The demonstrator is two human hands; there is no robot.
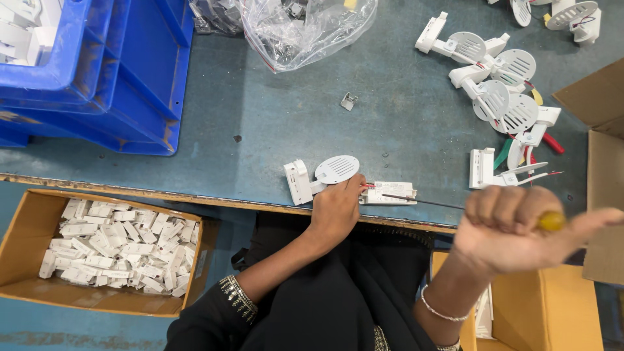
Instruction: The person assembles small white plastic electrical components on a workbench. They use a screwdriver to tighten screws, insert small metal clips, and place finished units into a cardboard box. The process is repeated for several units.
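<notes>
My left hand [335, 211] rests at the table's front edge, its fingers pressing on a white plastic assembly [323, 175] with a round slotted disc and a rectangular block. Beside it lies a small white circuit board [389, 192] with red wires. My right hand [517, 231] is closed around a screwdriver with a yellow handle [552, 221]. Its thin dark shaft [422, 201] points left toward the board.
Several finished white disc assemblies [497, 91] lie at the back right. Blue bins [97, 78] stand at the back left, and a clear plastic bag [305, 29] behind. A cardboard box of small white parts [110, 250] sits lower left; more cardboard boxes [601, 169] are at right.
</notes>
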